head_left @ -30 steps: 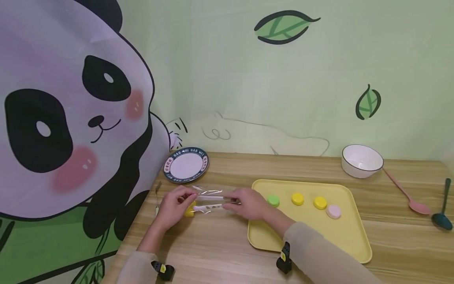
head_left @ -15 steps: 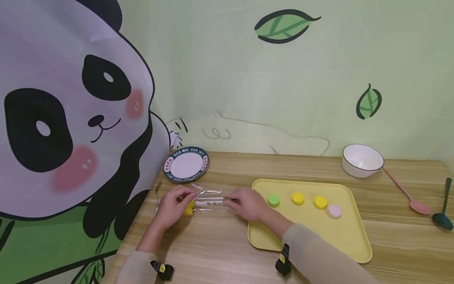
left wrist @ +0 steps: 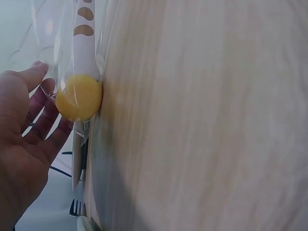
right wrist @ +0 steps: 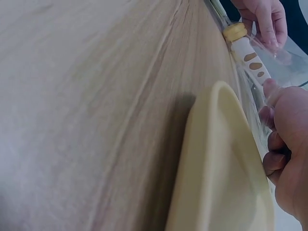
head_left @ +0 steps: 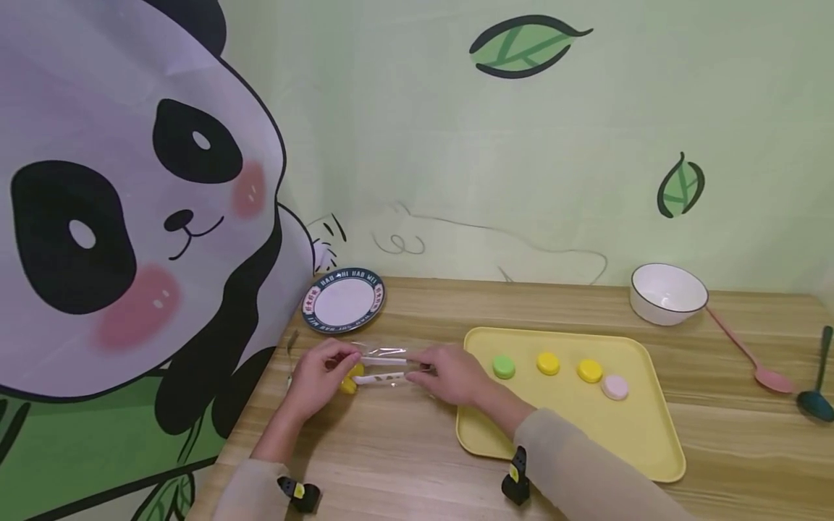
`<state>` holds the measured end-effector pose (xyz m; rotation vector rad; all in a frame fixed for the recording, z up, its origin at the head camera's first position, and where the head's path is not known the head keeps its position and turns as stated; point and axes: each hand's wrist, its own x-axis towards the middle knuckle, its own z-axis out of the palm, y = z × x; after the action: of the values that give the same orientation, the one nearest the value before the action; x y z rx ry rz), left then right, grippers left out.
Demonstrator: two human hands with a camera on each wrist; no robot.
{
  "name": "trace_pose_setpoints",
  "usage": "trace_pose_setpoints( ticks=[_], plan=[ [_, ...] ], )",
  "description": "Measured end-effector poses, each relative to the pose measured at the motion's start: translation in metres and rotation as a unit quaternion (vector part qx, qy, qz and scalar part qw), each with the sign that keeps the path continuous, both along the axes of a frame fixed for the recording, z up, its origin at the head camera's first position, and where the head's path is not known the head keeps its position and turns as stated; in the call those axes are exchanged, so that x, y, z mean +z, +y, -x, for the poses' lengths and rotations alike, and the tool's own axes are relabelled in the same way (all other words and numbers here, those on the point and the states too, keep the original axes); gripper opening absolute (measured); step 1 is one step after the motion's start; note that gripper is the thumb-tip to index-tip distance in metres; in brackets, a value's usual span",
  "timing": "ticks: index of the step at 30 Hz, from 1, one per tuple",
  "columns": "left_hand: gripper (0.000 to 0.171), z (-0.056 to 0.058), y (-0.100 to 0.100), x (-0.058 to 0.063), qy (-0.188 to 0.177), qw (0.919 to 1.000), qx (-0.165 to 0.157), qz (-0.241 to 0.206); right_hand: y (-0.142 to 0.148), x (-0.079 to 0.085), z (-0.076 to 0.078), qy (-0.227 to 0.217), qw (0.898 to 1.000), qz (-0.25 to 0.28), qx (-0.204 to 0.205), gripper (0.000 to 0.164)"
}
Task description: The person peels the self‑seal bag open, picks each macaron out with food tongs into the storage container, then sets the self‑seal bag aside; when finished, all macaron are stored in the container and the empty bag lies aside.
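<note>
My left hand [head_left: 322,376] pinches the mouth or edge of a clear plastic bag [head_left: 387,352] at the left of the table. Inside the bag are yellow round pieces [head_left: 350,382]; one yellow disc [left wrist: 78,98] shows its flat face in the left wrist view. From the right, my right hand [head_left: 452,373] grips white tongs with brown spots [head_left: 381,378]. Their two arms stand apart and reach along the bag, tips beside the yellow pieces. Whether the tips touch them I cannot tell.
A yellow tray [head_left: 521,427] bears a green disc [head_left: 504,367], two yellow discs and a pink one. Behind are a blue-rimmed plate [head_left: 343,300] and a white bowl [head_left: 667,293]. A pink spoon [head_left: 772,379] and dark ladle [head_left: 816,405] lie right; a fork [left wrist: 75,207] lies left.
The tongs' arms came together about half a second ago and are now apart again. Both hands keep nearly the same place, and the yellow pieces remain by the left hand.
</note>
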<state>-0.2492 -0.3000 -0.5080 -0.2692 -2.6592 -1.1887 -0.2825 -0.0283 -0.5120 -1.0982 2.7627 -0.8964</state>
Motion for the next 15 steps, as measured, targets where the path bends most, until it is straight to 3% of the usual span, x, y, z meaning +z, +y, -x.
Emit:
trace_pose_setpoints(
  ticks=[15],
  plan=[
    [0.008, 0.001, 0.002, -0.001, 0.029, 0.9995, -0.008, 0.013, 0.010, 0.007, -0.007, 0.068, 0.998, -0.011, -0.008, 0.037]
  ],
)
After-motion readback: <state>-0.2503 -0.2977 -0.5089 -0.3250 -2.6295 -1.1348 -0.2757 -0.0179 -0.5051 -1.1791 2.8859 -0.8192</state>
